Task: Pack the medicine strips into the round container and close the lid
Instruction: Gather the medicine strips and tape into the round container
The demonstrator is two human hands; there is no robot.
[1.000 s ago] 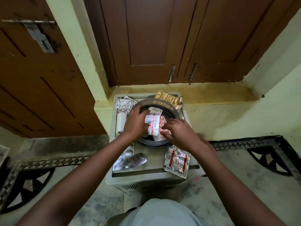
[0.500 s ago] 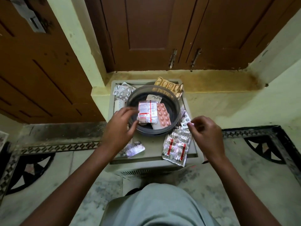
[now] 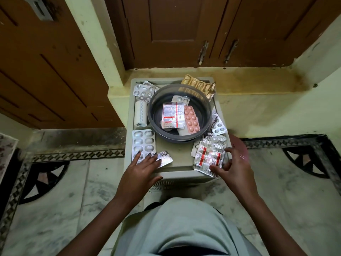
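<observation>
Two bare hands work the near edge of the grey plastic stand (image 3: pixel 177 161). Your right hand (image 3: pixel 234 169), fingers spread and closed on nothing yet, touches the crinkled silver strip with red bands (image 3: pixel 209 154); pinch its overhanging near edge rather than its flat face. Your left hand (image 3: pixel 143 166), open and flat, rests its fingertips on the large silver blister strip (image 3: pixel 143 143). Beyond both, the dark round container (image 3: pixel 180 113) stands lidless, holding a red-and-white strip (image 3: pixel 172 115) and a pink pill strip (image 3: pixel 191 121).
</observation>
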